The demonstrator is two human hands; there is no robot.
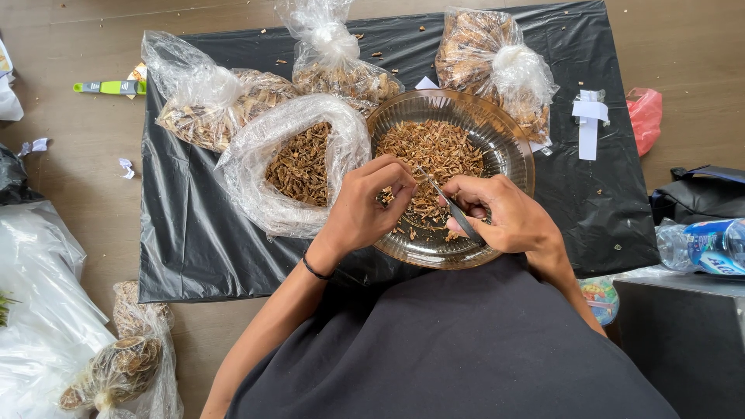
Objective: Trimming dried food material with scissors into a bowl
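My left hand (365, 209) is pinched narrow, thumb and fingertips closed on a small brown dried piece (386, 196) that I hold over the near side of the glass bowl (508, 147). My right hand (504, 217) is wrapped around the dark handles of a pair of scissors (448, 203), whose thin blades point left and far toward the piece in my other hand, just beside it; I cannot tell whether the blades touch it. The bowl sits on a black plastic sheet (186, 233) spread on the wooden floor, and it holds a heap of cut brown bits (431, 151) on its far side. Touching the bowl on its left is an open clear bag (256, 167) with more of the dried pieces inside. Farther off lie three knotted clear bags (209, 97) of the same stuff. A black band (314, 271) circles my left wrist, and my dark shirt fills the near edge.
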